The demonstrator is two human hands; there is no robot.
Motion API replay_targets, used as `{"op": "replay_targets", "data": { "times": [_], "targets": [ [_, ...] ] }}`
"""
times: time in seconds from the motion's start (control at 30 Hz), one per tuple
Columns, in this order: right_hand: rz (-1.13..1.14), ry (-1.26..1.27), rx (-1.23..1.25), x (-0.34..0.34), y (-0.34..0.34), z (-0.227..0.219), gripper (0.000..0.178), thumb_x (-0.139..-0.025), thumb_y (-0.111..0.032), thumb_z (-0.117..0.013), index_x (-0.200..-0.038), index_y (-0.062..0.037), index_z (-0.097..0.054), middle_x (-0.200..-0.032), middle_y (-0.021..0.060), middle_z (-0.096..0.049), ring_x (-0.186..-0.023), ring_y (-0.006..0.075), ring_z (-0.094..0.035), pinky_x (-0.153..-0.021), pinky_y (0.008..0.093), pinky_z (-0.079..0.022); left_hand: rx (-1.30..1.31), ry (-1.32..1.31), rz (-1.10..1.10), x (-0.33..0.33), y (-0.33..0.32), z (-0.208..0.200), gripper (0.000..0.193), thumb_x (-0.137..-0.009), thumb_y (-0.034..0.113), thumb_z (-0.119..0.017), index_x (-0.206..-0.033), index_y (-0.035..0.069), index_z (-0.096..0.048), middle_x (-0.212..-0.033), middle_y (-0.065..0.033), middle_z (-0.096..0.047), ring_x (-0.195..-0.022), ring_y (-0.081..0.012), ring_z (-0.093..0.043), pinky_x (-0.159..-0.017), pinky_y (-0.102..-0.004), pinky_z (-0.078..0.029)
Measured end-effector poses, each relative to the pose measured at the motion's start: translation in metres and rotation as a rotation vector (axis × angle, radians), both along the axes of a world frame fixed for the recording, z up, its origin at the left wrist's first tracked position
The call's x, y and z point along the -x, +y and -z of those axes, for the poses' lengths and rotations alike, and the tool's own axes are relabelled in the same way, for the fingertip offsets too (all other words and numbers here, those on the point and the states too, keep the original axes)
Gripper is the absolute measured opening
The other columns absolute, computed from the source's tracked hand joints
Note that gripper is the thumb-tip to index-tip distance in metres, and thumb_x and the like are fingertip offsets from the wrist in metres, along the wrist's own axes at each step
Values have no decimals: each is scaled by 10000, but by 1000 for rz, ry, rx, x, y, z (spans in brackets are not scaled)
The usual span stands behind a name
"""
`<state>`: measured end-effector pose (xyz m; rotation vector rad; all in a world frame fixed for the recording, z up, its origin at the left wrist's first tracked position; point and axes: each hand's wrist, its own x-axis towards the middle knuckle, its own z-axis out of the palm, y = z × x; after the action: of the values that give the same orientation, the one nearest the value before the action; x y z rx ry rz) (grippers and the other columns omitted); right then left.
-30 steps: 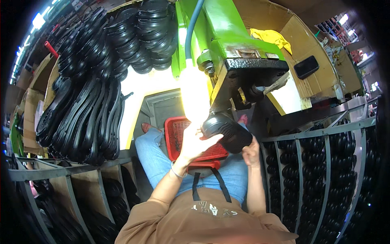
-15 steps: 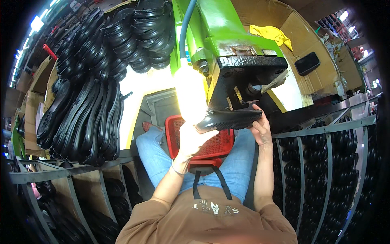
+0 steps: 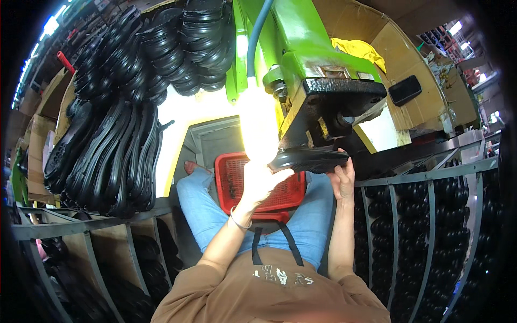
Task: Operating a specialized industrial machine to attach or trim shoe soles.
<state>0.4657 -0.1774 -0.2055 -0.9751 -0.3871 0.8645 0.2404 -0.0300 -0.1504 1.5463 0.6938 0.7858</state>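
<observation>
A glossy black shoe sole (image 3: 309, 159) is held level between my two hands, just under the black head of a green machine (image 3: 339, 89). Its left end sits in my left hand (image 3: 262, 180), thumb stretched along the near side, close below a glowing lamp (image 3: 258, 121). The fingers of my right hand (image 3: 343, 176) are closed on the other end. The machine's small working parts hang right above the sole; whether they touch it cannot be made out. Glare from the lamp washes out part of my left hand.
Black soles stand piled on the table at the left (image 3: 107, 156). Between my knees is a red plastic basket (image 3: 231, 177). Metal racks of black soles flank me, with a rail (image 3: 431, 175) at the right. A cardboard box (image 3: 425, 110) holds a yellow cloth (image 3: 360, 53) and a black phone-like object (image 3: 405, 90).
The sole has been tilted, so more of its smooth side shows. My right hand has dropped slightly and its fingers have drawn in. The whole view has shifted a little.
</observation>
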Motion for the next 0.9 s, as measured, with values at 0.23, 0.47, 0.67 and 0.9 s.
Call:
{"op": "replay_targets", "data": {
  "times": [0.23,0.47,0.67,0.9],
  "targets": [
    [151,-289,154,0,8,-46,616,-773,-61,-758,-1313,-37,-460,-1113,64,-559,-1022,167,-565,-877,302,-487,-10,-122,-51,10,1,-7,370,-683,8,-784,-1014,-16,-620,-973,-80,-645,-866,-136,-614,-775,-274,-506],
    [176,-430,152,21,24,-68,634,-753,-50,-775,-1304,0,-467,-1096,70,-570,-1007,153,-562,-917,280,-447,178,-398,-68,34,10,-10,469,-670,-42,-777,-1100,-50,-590,-991,-80,-631,-896,-151,-611,-785,-263,-508],
    [138,-451,121,48,38,-78,690,-706,13,-790,-1311,16,-458,-1085,67,-575,-973,149,-581,-859,268,-498,357,-501,-82,68,18,-3,413,-673,-114,-715,-1056,-55,-571,-966,-90,-627,-897,-162,-614,-814,-285,-502],
    [85,-563,204,74,54,-70,701,-684,35,-790,-1293,97,-448,-1201,102,-494,-1011,184,-588,-846,291,-536,506,-565,-155,109,29,29,418,-685,-122,-671,-1072,-20,-547,-952,-82,-627,-836,-152,-615,-723,-232,-497]
  ]
}}
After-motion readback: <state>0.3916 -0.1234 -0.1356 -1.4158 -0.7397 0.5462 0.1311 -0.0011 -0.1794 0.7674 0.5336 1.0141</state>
